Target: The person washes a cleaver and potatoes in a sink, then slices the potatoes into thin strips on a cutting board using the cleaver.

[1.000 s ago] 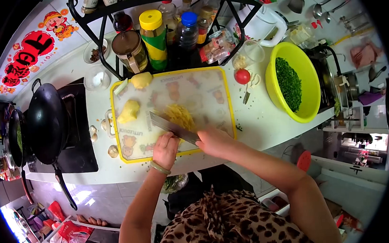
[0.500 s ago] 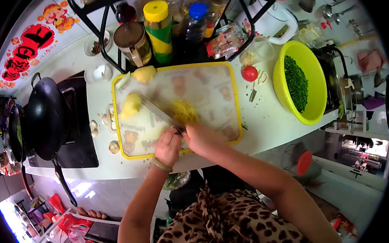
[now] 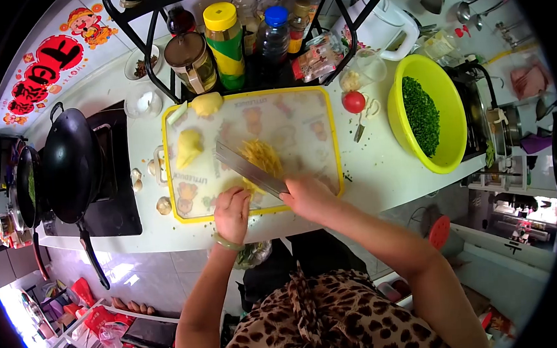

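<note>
My right hand grips the handle of a broad kitchen knife, whose blade points up and left over the cutting board. Beside and partly under the blade lies a pile of thin yellow potato shreds. At the board's near edge is my left hand, left of the knife and apart from its handle. Its fingers are curled together; what they hold, if anything, is hidden. A peeled potato piece lies on the left of the board, and another potato sits at its top-left corner.
A rack with jars and bottles stands behind the board. On the right are a tomato and a yellow-green basin of chopped greens. A wok rests on the left stove. Garlic lies beside the board.
The hands have moved apart: my right hand went right with the knife, my left hand slightly left and down. The knife blade shifted right, now lying against the shreds.
</note>
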Action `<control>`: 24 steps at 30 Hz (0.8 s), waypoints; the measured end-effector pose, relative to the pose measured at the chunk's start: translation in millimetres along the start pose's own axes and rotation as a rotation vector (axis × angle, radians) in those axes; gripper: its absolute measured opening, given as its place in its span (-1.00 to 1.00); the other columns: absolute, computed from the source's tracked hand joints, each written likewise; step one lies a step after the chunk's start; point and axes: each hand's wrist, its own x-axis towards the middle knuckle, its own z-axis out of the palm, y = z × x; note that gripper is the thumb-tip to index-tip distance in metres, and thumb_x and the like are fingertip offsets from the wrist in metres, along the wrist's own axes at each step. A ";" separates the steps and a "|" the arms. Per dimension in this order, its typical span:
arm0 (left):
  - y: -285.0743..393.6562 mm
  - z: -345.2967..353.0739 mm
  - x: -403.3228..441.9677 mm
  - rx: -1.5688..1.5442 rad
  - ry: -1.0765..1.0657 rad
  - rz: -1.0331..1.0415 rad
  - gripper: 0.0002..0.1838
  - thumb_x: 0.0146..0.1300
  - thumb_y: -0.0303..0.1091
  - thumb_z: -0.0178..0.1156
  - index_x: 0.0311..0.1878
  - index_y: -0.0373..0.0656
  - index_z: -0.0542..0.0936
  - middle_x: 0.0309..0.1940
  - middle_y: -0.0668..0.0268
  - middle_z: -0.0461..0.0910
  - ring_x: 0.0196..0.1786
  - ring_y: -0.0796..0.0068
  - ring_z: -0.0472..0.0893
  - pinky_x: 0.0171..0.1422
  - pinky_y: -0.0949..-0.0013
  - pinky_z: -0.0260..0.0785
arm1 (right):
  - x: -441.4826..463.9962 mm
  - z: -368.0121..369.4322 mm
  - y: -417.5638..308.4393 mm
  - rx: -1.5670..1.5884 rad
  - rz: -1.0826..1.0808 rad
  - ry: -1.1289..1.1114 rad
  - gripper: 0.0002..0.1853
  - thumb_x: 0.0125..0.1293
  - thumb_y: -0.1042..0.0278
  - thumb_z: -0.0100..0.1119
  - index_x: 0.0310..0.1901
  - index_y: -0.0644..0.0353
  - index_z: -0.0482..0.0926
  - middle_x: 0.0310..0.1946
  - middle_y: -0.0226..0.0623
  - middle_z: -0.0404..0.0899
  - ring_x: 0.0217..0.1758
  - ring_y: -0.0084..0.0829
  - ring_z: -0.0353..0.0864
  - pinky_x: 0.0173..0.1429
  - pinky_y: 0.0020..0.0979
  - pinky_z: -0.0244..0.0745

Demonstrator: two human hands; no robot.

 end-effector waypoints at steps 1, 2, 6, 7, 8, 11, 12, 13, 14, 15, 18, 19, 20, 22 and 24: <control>1.1 0.7 2.3 0.000 0.000 -0.003 -0.86 0.09 -0.54 0.21 -0.25 -0.20 0.61 -0.22 0.18 0.57 -0.19 0.16 0.54 -0.10 0.22 0.42 | -0.4 1.7 -0.2 -0.001 0.000 -0.003 -0.75 0.25 0.25 0.12 -0.33 0.32 0.50 -0.42 0.03 0.58 -0.29 0.07 0.60 -0.18 -0.02 0.47; 1.7 1.7 5.5 0.041 0.019 0.000 -0.88 0.09 -0.54 0.23 -0.27 -0.20 0.60 -0.24 0.18 0.57 -0.22 0.14 0.55 -0.14 0.24 0.43 | 0.0 3.5 0.0 -0.005 0.012 -0.015 -0.75 0.26 0.24 0.11 -0.32 0.31 0.49 -0.42 0.02 0.59 -0.29 0.06 0.60 -0.18 -0.01 0.47; 8.3 6.5 9.9 -0.061 0.080 -0.252 -0.93 0.12 -0.56 0.24 -0.30 -0.23 0.58 -0.36 0.20 0.58 -0.37 0.31 0.58 -0.29 0.37 0.43 | 1.4 10.9 3.3 -0.013 0.036 -0.011 -0.75 0.27 0.22 0.08 -0.30 0.29 0.48 -0.42 0.01 0.59 -0.28 0.06 0.60 -0.17 -0.01 0.47; 8.3 8.8 7.5 -0.061 0.080 -0.254 -0.93 0.12 -0.56 0.24 -0.30 -0.23 0.58 -0.36 0.20 0.58 -0.37 0.31 0.58 -0.29 0.37 0.43 | 1.4 9.6 3.8 -0.013 0.036 -0.013 -0.75 0.27 0.22 0.08 -0.30 0.29 0.48 -0.42 0.01 0.59 -0.28 0.06 0.60 -0.17 -0.01 0.47; 7.3 12.1 3.4 -0.270 0.093 -0.474 -0.95 0.15 -0.56 0.23 -0.31 -0.25 0.57 -0.43 0.23 0.58 -0.43 0.42 0.57 -0.34 0.42 0.41 | 1.1 6.9 4.1 -0.006 0.087 -0.019 -0.74 0.27 0.21 0.08 -0.30 0.29 0.48 -0.41 0.02 0.59 -0.27 0.06 0.60 -0.15 -0.01 0.47; 14.7 14.3 3.9 -0.586 0.088 -0.776 -0.96 0.18 -0.55 0.23 -0.33 -0.29 0.56 -0.54 0.29 0.57 -0.50 0.60 0.53 -0.41 0.49 0.38 | -0.1 8.5 14.4 0.035 0.116 0.028 -0.71 0.26 0.17 0.10 -0.29 0.30 0.48 -0.43 0.04 0.59 -0.28 0.07 0.60 -0.16 -0.01 0.46; 16.5 13.9 5.6 -0.691 0.075 -0.859 -0.95 0.18 -0.55 0.23 -0.34 -0.31 0.55 -0.58 0.32 0.57 -0.52 0.67 0.51 -0.43 0.51 0.36 | 0.5 9.4 16.6 0.067 0.089 0.082 -0.68 0.26 0.15 0.12 -0.27 0.31 0.48 -0.45 0.06 0.58 -0.30 0.08 0.60 -0.18 -0.01 0.45; 14.1 16.1 5.3 -0.690 0.074 -0.859 -0.95 0.18 -0.55 0.23 -0.34 -0.31 0.55 -0.58 0.32 0.57 -0.52 0.67 0.51 -0.43 0.51 0.36 | 1.0 10.2 17.7 0.068 0.089 0.082 -0.68 0.26 0.15 0.12 -0.27 0.31 0.48 -0.45 0.06 0.58 -0.30 0.08 0.60 -0.18 -0.01 0.45; 10.1 20.2 4.0 -0.595 0.038 -0.843 -0.94 0.16 -0.55 0.25 -0.34 -0.30 0.55 -0.59 0.31 0.56 -0.53 0.64 0.51 -0.44 0.49 0.36 | 1.5 10.8 18.3 0.053 0.086 0.076 -0.70 0.26 0.17 0.10 -0.28 0.31 0.48 -0.43 0.05 0.58 -0.28 0.09 0.59 -0.16 0.00 0.45; 8.7 21.6 4.6 -0.500 0.001 -0.826 -0.93 0.14 -0.55 0.26 -0.34 -0.30 0.55 -0.60 0.30 0.56 -0.55 0.60 0.52 -0.44 0.48 0.36 | 1.6 11.2 18.4 0.037 0.084 0.069 -0.72 0.26 0.19 0.09 -0.30 0.30 0.48 -0.41 0.04 0.59 -0.26 0.09 0.59 -0.14 0.00 0.46; 7.7 22.7 5.6 -0.279 0.056 -0.663 -0.92 0.12 -0.54 0.27 -0.37 -0.27 0.54 -0.57 0.28 0.56 -0.54 0.57 0.52 -0.43 0.46 0.37 | 0.3 13.4 17.4 0.035 0.084 0.072 -0.72 0.26 0.19 0.09 -0.31 0.30 0.48 -0.43 0.04 0.59 -0.27 0.09 0.59 -0.16 0.00 0.46; 8.8 21.0 5.9 -0.279 0.054 -0.662 -0.92 0.12 -0.54 0.27 -0.37 -0.27 0.54 -0.57 0.28 0.56 -0.54 0.57 0.52 -0.43 0.46 0.37 | -0.3 13.5 16.5 0.036 0.086 0.073 -0.72 0.26 0.19 0.09 -0.31 0.30 0.48 -0.43 0.04 0.59 -0.27 0.09 0.59 -0.16 0.00 0.46; 10.5 17.9 5.2 -0.292 0.061 -0.639 -0.92 0.09 -0.55 0.27 -0.35 -0.25 0.55 -0.50 0.24 0.57 -0.48 0.49 0.55 -0.37 0.44 0.39 | -1.0 13.0 15.0 0.027 0.088 0.065 -0.72 0.26 0.19 0.10 -0.31 0.30 0.48 -0.43 0.03 0.59 -0.27 0.09 0.59 -0.16 0.00 0.47; 13.9 8.4 6.5 -0.304 0.068 -0.614 -0.90 0.07 -0.56 0.28 -0.34 -0.24 0.56 -0.43 0.21 0.58 -0.41 0.42 0.58 -0.31 0.41 0.41 | -2.8 11.4 11.3 0.018 0.090 0.058 -0.73 0.26 0.19 0.11 -0.31 0.29 0.47 -0.43 0.03 0.58 -0.28 0.08 0.60 -0.17 0.00 0.47; 11.8 -2.0 6.8 -0.027 0.066 -0.177 -0.89 0.05 -0.58 0.27 -0.33 -0.24 0.57 -0.31 0.22 0.59 -0.29 0.32 0.58 -0.22 0.35 0.43 | -5.9 9.9 7.9 0.016 0.079 0.028 -0.74 0.25 0.21 0.12 -0.31 0.28 0.47 -0.44 0.02 0.58 -0.29 0.06 0.60 -0.18 -0.01 0.47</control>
